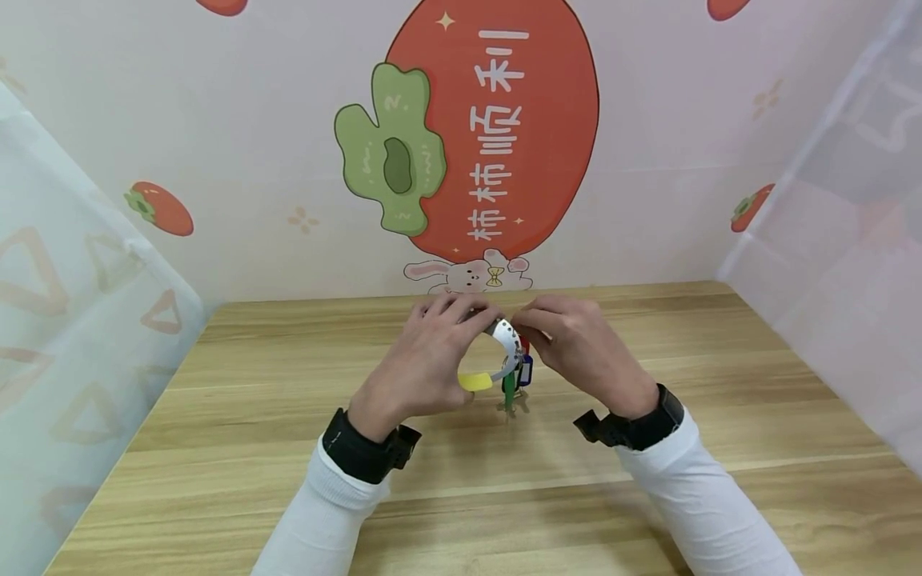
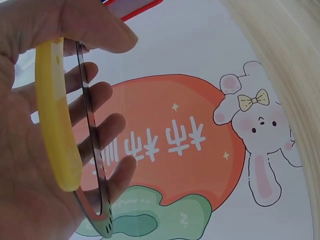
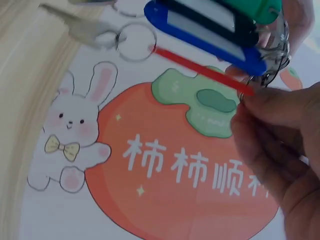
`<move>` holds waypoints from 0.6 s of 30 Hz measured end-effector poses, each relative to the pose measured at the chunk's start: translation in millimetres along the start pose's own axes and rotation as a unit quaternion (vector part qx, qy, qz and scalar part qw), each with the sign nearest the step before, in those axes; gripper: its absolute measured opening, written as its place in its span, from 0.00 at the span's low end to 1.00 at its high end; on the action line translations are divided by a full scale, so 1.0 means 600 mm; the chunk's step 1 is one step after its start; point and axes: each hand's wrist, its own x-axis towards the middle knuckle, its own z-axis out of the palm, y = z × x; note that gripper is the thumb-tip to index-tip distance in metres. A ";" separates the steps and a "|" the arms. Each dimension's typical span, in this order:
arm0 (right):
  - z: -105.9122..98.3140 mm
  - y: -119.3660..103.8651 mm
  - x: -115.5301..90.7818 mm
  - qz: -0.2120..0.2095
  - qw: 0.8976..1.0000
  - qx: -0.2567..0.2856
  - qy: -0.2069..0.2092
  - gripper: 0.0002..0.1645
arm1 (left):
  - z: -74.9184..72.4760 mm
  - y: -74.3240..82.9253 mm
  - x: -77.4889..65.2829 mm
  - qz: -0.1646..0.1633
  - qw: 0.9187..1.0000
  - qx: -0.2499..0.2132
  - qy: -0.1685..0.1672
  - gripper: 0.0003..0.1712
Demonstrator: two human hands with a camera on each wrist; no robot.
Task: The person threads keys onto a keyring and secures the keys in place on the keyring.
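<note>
In the head view, my left hand [image 1: 428,356] holds a metal hoop [image 1: 511,344] with holes along its band and a yellow grip [image 1: 475,382]. The left wrist view shows thumb and fingers around the hoop. My right hand [image 1: 579,344] is at the hoop's right side, its thumb and fingertips pinching the small ring end of a red key tag [image 3: 200,70]. A key [image 3: 95,32] dangles from that tag's other end. A blue key tag [image 3: 210,42] and a green key tag [image 3: 262,7] hang close by; how they attach is partly hidden.
Beneath the hands lies a wood-grain table [image 1: 475,512]. Behind it stands a printed backdrop [image 1: 274,96] with a large persimmon and a rabbit. Pale curtains [image 1: 72,320] flank both sides of the table.
</note>
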 end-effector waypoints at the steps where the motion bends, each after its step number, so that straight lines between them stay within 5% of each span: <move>1: 0.000 -0.001 0.000 0.024 1.000 0.014 -0.002 0.07 | 0.000 0.000 0.000 -0.003 1.000 0.000 0.003 0.48; 7: -0.001 -0.009 0.004 0.191 0.978 0.084 -0.011 0.04 | 0.000 -0.001 0.001 -0.012 1.000 0.006 0.016 0.48; 10: -0.001 -0.012 0.006 0.222 0.969 0.103 -0.004 0.04 | 0.001 -0.001 0.001 -0.009 1.000 0.009 0.018 0.48; 13: 0.000 -0.011 0.005 0.201 0.973 0.112 0.013 0.02 | 0.000 0.000 0.001 -0.005 1.000 0.012 0.016 0.47; 18: 0.003 -0.003 0.002 0.065 0.996 0.050 0.021 0.06 | -0.001 0.001 0.001 0.009 1.000 0.006 0.011 0.46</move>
